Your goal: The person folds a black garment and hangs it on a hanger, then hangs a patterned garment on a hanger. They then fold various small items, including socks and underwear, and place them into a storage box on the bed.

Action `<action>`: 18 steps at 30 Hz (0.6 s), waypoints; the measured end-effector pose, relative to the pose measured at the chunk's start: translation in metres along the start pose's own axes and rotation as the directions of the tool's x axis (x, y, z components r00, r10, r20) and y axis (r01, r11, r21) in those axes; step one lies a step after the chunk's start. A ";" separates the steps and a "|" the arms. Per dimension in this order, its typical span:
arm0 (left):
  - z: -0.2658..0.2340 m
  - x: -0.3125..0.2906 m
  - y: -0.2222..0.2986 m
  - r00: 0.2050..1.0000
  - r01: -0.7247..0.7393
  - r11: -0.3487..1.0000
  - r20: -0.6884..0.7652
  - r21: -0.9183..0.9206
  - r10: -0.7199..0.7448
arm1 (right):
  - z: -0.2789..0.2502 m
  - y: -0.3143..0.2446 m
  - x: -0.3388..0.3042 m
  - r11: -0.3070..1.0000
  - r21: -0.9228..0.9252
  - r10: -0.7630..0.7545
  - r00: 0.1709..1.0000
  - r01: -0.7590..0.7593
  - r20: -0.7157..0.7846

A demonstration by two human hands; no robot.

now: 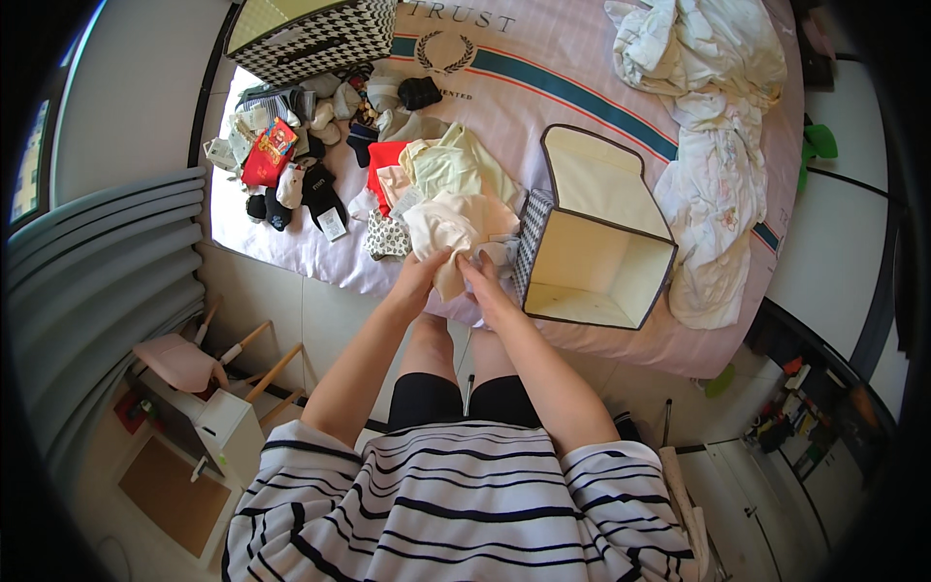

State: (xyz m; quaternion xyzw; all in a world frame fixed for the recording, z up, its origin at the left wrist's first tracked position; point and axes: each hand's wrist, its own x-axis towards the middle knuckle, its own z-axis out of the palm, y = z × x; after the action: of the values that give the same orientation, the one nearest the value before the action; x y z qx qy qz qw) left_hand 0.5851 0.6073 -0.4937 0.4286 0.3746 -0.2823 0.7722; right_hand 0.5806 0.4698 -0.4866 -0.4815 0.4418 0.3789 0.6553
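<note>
In front of me, at the bed's near edge, a pale peach cloth garment (449,225) is pinched between both hands. My left hand (421,274) is closed on its left side, and my right hand (482,276) grips it a little to the right. Part of the cloth hangs down between them. Right behind lie a pale yellow-green garment (464,160), a red cloth (382,173) and a leopard-spotted cloth (387,237). To the right of my hands, an open fabric storage box (592,272) with a houndstooth side faces me, its lid raised and its cream lining showing.
Socks (325,189) and a red packet (269,155) are heaped on the bed's left side. A second houndstooth box (315,48) stands at the far left. Crumpled white bedding (713,184) lies at the right. A pink chair (179,359) stands on the floor at left.
</note>
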 end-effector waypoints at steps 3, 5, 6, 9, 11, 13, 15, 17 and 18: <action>0.020 -0.037 0.022 1.000 -0.015 0.995 0.006 -0.101 0.016 | -0.012 -0.001 -0.014 0.905 0.329 0.122 0.905 -0.270 0.408; 0.033 -0.060 0.033 0.998 -0.053 0.994 -0.038 -0.097 0.049 | -0.019 0.000 -0.024 0.830 0.404 0.072 0.793 -0.384 0.605; 0.034 -0.067 0.032 0.995 -0.093 0.995 -0.040 -0.019 0.092 | -0.020 -0.002 -0.033 0.840 0.408 0.052 0.801 -0.357 0.596; 0.029 -0.083 0.026 0.975 -0.219 0.946 0.019 0.237 0.221 | -0.026 -0.013 -0.050 0.928 0.332 -0.026 0.856 -0.171 0.516; 0.033 -0.089 0.020 0.947 -0.319 0.918 0.048 0.237 0.317 | -0.031 -0.022 -0.066 0.972 0.236 -0.082 0.909 -0.018 0.408; 0.043 -0.094 0.019 0.913 -0.407 0.881 0.064 0.242 0.404 | -0.046 -0.019 -0.069 0.977 0.031 -0.206 0.910 0.209 0.360; 0.041 -0.086 0.019 0.941 -0.307 0.951 0.138 -0.027 0.308 | -0.059 -0.023 -0.078 0.917 -0.115 -0.324 0.880 0.383 0.346; 0.052 -0.082 0.029 0.949 -0.214 0.976 0.228 -0.035 0.216 | -0.068 -0.038 -0.099 0.849 -0.210 -0.411 0.856 0.485 0.313; 0.058 -0.080 0.034 0.960 -0.123 0.989 0.244 -0.077 0.138 | -0.074 -0.042 -0.107 0.810 -0.255 -0.453 0.839 0.529 0.302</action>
State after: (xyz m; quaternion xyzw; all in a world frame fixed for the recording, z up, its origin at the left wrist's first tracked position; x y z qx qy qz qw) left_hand 0.5857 0.5823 -0.3917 0.3897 0.2544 -0.2707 0.8427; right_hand 0.5694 0.3804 -0.3838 -0.6353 0.1544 0.3159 0.6876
